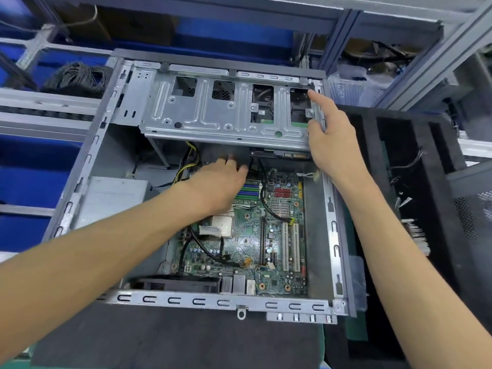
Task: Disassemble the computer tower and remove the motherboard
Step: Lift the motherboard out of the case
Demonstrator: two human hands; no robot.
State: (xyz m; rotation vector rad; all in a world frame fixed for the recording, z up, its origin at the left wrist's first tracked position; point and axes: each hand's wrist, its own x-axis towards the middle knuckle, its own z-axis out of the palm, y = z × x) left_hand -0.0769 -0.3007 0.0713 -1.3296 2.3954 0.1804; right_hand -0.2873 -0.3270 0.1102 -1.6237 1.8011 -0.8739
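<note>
The motherboard (266, 235) was seen lying flat in the open computer tower (87, 166), which was laid on its side on a dark mat (186, 339). The drive cage (226, 113) was gripped at its right edge by the right hand (332, 139), tilted above the board. The left hand (221, 179) was reached under the cage among black cables (262, 187); its grip could not be told. A foam tray (399, 166) was set just beside the tower.

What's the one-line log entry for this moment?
case: open | motherboard: still inside | left hand: reaching under drive cage, grip hidden | right hand: holding cage's right edge
</note>
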